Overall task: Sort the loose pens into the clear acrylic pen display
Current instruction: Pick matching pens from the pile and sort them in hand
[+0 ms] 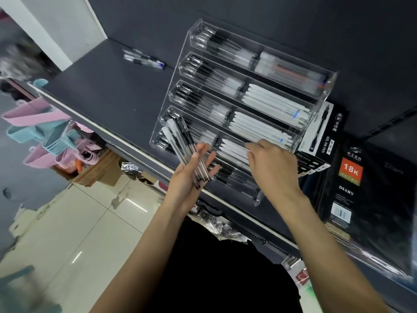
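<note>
Presently left hand (194, 168), palm up and fingers nearly straight, carries a bundle of pens (185, 145). Right hand (270, 163) reaches into the acrylic display (316, 123), fingers curled, seemingly pinching a white pen (234, 147).

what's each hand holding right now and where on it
Left hand carries a bundle of pens across its open palm, by their lower ends. Right hand pinches something thin; what cannot be told.

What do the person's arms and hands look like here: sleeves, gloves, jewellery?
Both forearms are bare up to the frame edge: no sleeve shows. The left hand and right hand wear no gloves, and no watch, bracelet or ring is visible on the wrists or fingers. Nails look short and unpainted, though blur limits detail. Dark clothing shows below, between the arms.
</note>
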Motion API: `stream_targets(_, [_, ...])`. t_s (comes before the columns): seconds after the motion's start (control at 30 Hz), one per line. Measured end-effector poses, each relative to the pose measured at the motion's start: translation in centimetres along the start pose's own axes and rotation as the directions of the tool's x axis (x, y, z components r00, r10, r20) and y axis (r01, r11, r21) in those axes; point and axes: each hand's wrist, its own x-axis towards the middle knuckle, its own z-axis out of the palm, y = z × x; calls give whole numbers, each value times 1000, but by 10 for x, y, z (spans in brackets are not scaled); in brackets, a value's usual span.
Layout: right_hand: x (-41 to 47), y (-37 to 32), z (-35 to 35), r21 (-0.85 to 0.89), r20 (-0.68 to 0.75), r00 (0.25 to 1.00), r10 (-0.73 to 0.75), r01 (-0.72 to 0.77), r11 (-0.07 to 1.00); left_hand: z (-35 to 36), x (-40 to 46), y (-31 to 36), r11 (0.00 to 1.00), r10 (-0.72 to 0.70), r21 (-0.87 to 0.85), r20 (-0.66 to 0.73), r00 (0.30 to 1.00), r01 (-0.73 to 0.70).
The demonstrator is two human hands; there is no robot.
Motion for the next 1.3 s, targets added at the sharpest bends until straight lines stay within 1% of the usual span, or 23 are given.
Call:
stream_targets(0.03, [-3,-6,-5,162,-30,999,-12,16,987,1,-1,0,1000,4,3,15,1000,-4])
stream_targets(0.07, [-5,-15,-10,345,-22,1000,-13,20,938,2,-1,-1,1000,6,7,27,1000,-6])
stream_targets(0.1, [-7,-24,-13,504,18,1000,0,-9,863,2,-2,-1,1000,4,15,41,999,-5])
stream_targets(0.13, [-9,-34,-14,614,80,997,20,-65,787,3,-3,-2,999,0,33,60,998,-2])
stream_targets(0.17, [-10,-42,-10,669,140,990,28,-115,735,3,-4,-3,998,-7,57,86,996,2])
stream_targets(0.23, [-11,-53,0,706,205,978,30,-169,688,5,-7,-4,995,-21,96,131,991,8])
stream_targets(0.33, [-12,-53,7,804,245,968,52,-233,547,4,-11,-5,993,-20,116,158,987,2])
stream_targets(0.37, [-13,-47,7,812,241,968,65,-238,533,2,-11,-4,994,-11,114,152,988,-7])
stream_targets(0.4, [-16,-39,6,804,222,971,90,-235,546,-2,-11,-2,994,5,109,133,991,-20])
stream_targets(0.43, [-19,-28,6,778,177,976,126,-217,590,-5,-10,0,994,23,103,103,994,-34])
stream_targets(0.5, [-28,-1,4,654,16,986,164,-134,744,-15,-7,6,996,46,76,33,998,-49])
stream_targets(0.53, [-33,11,3,560,-64,987,147,-86,824,-21,-7,9,996,57,73,4,998,-58])
stream_targets(0.57, [-38,21,4,463,-112,987,114,-50,885,-28,-7,9,994,71,79,-26,997,-68])
stream_targets(0.63, [-47,31,8,302,-134,990,30,12,953,-39,-6,8,991,85,108,-76,993,-77])
stream_targets(0.7, [-51,27,16,201,-118,991,-56,79,976,-45,-7,5,989,65,140,-111,992,-49])
stream_targets(0.77, [-50,17,28,147,-48,992,-119,125,981,-45,-10,1,990,36,139,-119,992,-19])
stream_targets(0.87, [-45,5,47,86,134,981,-140,129,988,-43,-17,-5,995,19,95,-97,995,-10])
stream_targets(0.93, [-43,5,53,61,197,973,-123,113,992,-43,-20,-7,997,23,76,-92,996,-16])
stream_targets(1.03, [-40,5,54,59,221,969,-112,102,993,-43,-23,-6,999,24,45,-86,996,-20])
stream_targets(1.2, [-32,-7,52,-11,306,939,-160,172,985,-38,-26,-5,999,17,33,-46,999,-16])
stream_targets(1.27, [-34,-9,50,-19,276,950,-149,161,987,-34,-28,-5,1000,12,13,-9,1000,-12])
stream_targets(1.3, [-36,-11,46,11,226,964,-140,141,990,-32,-29,-5,1000,10,-7,9,1000,-10])
